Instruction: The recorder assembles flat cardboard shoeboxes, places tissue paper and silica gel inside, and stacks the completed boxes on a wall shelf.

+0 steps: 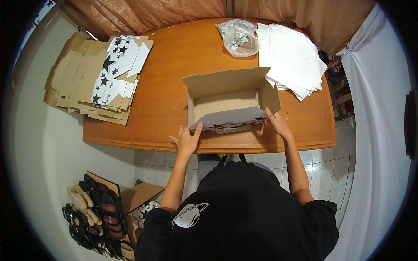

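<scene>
An open cardboard box [226, 93], bare brown inside and white with black stars outside, stands near the table's front edge. Its back flap is raised, and nothing lies inside it. At its near left corner, my left hand [187, 138] grips the box with the thumb on the near panel and a finger sticking out sideways. My right hand [278, 124] holds the near right corner, thumb against the panel's edge. The fingers under the near side are partly hidden by the box.
Flat cardboard blanks [93, 80] are stacked at the table's left. A clear plastic bag [238, 37] and loose white sheets [289, 61] lie at the back right of the wooden table [165, 56]. Sandals [98, 213] and an open carton [141, 198] are at lower left.
</scene>
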`<action>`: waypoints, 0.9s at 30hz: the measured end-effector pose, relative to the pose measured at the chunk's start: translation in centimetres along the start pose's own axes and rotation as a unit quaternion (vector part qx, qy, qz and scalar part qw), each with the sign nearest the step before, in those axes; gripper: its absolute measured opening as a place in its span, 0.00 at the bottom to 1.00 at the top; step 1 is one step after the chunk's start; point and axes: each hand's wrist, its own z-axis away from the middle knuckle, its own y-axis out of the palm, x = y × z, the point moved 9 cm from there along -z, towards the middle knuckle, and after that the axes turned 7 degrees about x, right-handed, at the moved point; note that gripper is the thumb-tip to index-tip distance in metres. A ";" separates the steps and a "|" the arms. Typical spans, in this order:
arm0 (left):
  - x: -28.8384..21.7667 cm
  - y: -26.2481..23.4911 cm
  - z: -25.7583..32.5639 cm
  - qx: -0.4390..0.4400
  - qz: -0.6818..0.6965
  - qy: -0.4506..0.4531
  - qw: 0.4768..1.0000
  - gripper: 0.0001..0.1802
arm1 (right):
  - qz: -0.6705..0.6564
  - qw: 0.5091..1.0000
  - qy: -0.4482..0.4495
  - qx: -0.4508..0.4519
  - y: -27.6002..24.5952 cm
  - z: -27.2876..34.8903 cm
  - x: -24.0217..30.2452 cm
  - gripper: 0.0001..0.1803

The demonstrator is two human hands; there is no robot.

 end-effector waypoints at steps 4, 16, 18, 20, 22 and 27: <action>2.4 1.3 -0.2 -0.006 0.086 -0.002 0.996 0.43 | -0.147 0.977 -0.070 0.136 0.5 -0.2 0.5 0.46; 0.8 1.6 0.4 -0.088 0.023 0.078 0.993 0.38 | -0.069 0.981 -0.110 0.142 0.9 -0.3 -0.6 0.48; 0.9 1.4 1.2 -0.165 0.085 0.106 0.977 0.33 | -0.070 0.984 -0.104 0.127 1.2 -0.2 -1.4 0.48; 0.9 2.4 0.7 -0.149 0.086 0.089 0.981 0.34 | -0.125 0.980 -0.109 0.108 1.0 -0.3 -2.0 0.46; 1.0 3.5 0.6 -0.133 0.087 0.071 0.985 0.34 | -0.134 0.977 -0.124 0.109 0.8 0.0 -1.5 0.46; 1.9 4.8 0.2 -0.104 0.140 0.066 0.983 0.45 | -0.176 0.964 -0.161 0.118 0.8 0.7 -0.2 0.43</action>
